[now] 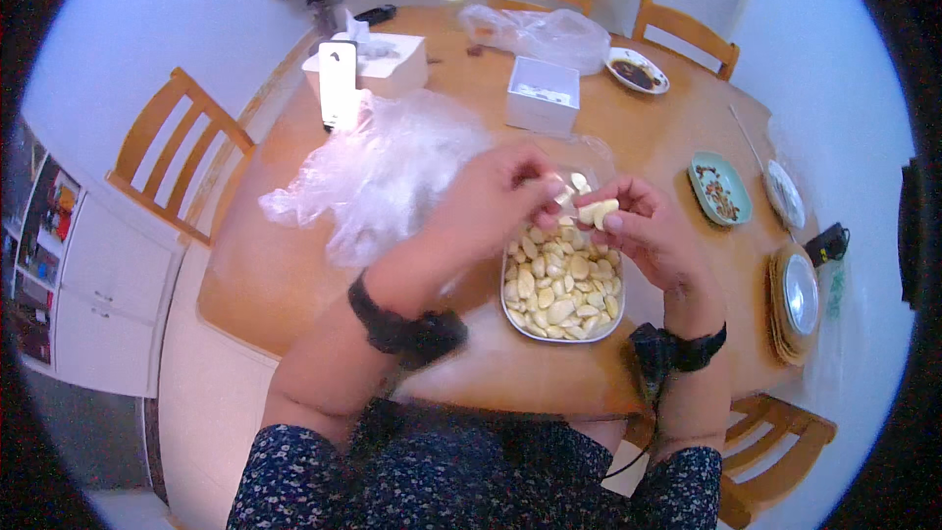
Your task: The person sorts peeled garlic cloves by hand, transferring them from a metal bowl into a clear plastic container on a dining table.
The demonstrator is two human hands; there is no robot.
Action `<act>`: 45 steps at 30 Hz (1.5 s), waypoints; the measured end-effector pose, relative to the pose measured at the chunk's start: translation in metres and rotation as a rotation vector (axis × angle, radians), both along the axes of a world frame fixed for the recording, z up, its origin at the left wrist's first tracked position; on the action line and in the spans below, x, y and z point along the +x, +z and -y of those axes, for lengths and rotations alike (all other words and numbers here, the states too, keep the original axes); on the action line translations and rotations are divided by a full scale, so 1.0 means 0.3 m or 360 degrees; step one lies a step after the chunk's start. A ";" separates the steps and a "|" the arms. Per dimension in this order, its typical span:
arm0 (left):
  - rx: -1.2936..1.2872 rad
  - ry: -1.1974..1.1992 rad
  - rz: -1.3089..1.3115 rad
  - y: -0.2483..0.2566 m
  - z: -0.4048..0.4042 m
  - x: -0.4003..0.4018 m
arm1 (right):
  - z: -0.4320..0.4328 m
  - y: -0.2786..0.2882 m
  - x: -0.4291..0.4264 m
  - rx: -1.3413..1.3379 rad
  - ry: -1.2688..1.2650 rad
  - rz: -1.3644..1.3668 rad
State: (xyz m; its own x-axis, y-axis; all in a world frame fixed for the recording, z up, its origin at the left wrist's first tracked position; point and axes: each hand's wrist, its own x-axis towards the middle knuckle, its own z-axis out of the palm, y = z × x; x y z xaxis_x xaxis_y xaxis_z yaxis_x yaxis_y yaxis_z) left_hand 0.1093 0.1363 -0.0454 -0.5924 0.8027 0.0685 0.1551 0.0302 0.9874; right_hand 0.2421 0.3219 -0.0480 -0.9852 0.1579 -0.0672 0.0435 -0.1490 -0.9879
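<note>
Peeled garlic cloves (563, 283) fill a shallow tray with a pale rim (563, 339) on the wooden table. Above the far end of the tray, my right hand (647, 232) pinches a few pale garlic cloves (597, 214) between thumb and fingers. My left hand (515, 188) is close beside it, its fingers bent and the fingertips near those cloves. Whether the left fingers hold anything is unclear. Just beyond both hands, partly hidden by them, more pale pieces (580, 182) lie by a clear plastic edge. Each wrist wears a black band.
A crumpled plastic bag (412, 154) lies left of the tray, beside a phone (338, 85) and a tissue box (401, 62). Farther back are a white box (543, 99) and a sauce dish (637, 72). A green dish (720, 188) and stacked lids or plates (798, 302) stand at right.
</note>
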 end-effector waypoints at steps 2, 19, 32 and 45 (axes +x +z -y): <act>0.0114 0.0106 0.0008 -0.007 0.004 -0.021 | -0.025 0.001 -0.004 -0.0066 0.0001 0.0048; 0.0035 0.0272 -0.0746 -0.053 -0.010 -0.033 | 0.018 0.022 0.001 0.0062 0.0131 0.0071; 0.0271 -0.0287 -0.0713 -0.013 -0.004 0.023 | 0.016 0.004 -0.005 0.0011 0.0063 0.0012; 0.0247 -0.0152 -0.1049 -0.018 -0.005 0.020 | 0.017 0.002 -0.001 -0.0065 0.0095 -0.0017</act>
State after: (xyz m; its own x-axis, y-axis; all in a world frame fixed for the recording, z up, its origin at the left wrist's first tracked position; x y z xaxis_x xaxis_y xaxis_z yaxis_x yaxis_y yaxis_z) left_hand 0.1153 0.1378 -0.0506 -0.3145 0.8013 0.5089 0.7203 -0.1478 0.6778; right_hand 0.2419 0.3167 -0.0475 -0.9935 0.0962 -0.0617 0.0429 -0.1866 -0.9815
